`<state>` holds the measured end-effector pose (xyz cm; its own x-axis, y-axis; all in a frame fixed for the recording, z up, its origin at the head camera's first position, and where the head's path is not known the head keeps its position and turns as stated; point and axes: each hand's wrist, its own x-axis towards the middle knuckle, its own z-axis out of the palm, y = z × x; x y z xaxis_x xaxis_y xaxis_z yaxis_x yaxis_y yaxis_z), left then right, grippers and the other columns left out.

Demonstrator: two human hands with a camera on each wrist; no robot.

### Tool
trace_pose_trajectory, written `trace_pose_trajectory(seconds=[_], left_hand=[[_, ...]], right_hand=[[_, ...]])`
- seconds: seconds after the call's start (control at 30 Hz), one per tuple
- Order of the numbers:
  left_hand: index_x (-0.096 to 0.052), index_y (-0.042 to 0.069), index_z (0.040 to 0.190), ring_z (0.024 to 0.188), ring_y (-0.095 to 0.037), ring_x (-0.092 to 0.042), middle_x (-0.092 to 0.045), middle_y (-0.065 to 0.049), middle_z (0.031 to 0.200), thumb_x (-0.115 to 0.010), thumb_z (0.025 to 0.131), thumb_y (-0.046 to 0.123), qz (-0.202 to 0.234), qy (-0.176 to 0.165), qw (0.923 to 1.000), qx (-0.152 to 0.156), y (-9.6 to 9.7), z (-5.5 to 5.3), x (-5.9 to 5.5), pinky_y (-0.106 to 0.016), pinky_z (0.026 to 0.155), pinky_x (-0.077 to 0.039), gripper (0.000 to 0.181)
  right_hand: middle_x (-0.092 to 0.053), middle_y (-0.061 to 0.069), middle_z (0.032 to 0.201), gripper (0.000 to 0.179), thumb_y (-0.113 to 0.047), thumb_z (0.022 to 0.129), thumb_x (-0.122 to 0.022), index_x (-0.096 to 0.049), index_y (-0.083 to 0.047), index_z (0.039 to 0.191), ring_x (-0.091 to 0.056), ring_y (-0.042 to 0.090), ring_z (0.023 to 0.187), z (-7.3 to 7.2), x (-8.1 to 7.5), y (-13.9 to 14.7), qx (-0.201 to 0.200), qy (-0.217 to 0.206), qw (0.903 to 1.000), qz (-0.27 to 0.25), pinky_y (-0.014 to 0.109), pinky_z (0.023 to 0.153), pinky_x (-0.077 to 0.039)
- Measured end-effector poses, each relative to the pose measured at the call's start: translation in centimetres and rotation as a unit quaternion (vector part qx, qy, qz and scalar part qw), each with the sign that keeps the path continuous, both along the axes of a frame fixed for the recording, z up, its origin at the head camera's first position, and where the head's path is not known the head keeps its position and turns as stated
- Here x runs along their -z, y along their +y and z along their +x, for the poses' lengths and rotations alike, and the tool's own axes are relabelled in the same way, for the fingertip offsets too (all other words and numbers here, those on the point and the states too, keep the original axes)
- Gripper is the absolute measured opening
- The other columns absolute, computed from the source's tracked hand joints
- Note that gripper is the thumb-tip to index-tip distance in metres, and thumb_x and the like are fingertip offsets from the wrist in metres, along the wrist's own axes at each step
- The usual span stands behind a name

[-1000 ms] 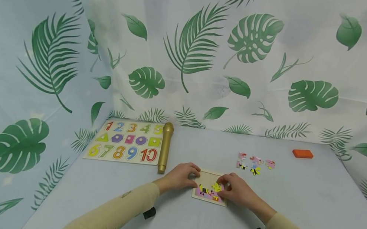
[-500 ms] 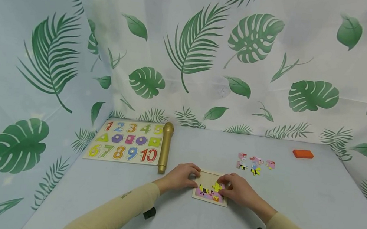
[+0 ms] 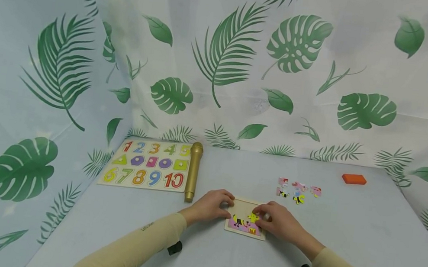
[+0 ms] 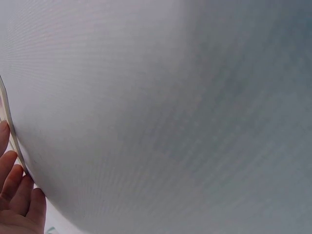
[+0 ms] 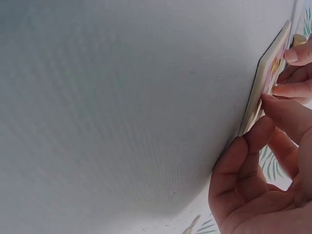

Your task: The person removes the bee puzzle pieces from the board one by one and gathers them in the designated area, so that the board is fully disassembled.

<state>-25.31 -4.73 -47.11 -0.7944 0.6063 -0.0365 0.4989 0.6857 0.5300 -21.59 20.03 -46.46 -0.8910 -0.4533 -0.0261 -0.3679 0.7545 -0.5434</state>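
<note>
In the head view a small wooden jigsaw board (image 3: 243,206) lies between the two hands. Its lower part carries pink pieces with a bee picture; the upper part shows bare wood. My left hand (image 3: 209,205) holds the board's left edge, and the left wrist view shows its fingertips (image 4: 10,157) along that rim. At the board's right side, my right hand (image 3: 279,222) pinches a yellow puzzle piece (image 3: 252,218) over the picture, its fingers partly covering the piece. The right wrist view has the thumb at the board (image 5: 263,66), with the piece itself hidden.
Several loose puzzle pieces (image 3: 298,192) lie behind the right hand. An orange block (image 3: 354,179) is farther back on the right. To the left are a number puzzle board (image 3: 142,181) and a gold microphone (image 3: 192,172) along its right edge. Leaf-print cloth walls enclose the table.
The hands and board stay nearly where they were. The right fingers shift slightly over the yellow puzzle piece, and the head view drifts a little.
</note>
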Motion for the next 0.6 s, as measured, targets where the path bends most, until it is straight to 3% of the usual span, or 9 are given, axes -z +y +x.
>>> trace_pose_trajectory(seconds=[0.6], left_hand=[[-0.071, 0.009, 0.113, 0.124, -0.016, -0.053, -0.060, 0.000, 0.129, -0.080, 0.082, 0.026, 0.001, -0.002, 1.0000, -0.006, 0.17, 0.19, -0.43, -0.029, 0.107, -0.039, 0.036]], right_hand=[[-0.056, -0.001, 0.090, 0.026, -0.019, 0.085, -0.076, -0.068, -0.009, 0.107, -0.051, 0.011, 0.076, 0.18, -0.15, 0.09, -0.012, -0.003, 0.9994, -0.033, 0.025, 0.066, -0.048]])
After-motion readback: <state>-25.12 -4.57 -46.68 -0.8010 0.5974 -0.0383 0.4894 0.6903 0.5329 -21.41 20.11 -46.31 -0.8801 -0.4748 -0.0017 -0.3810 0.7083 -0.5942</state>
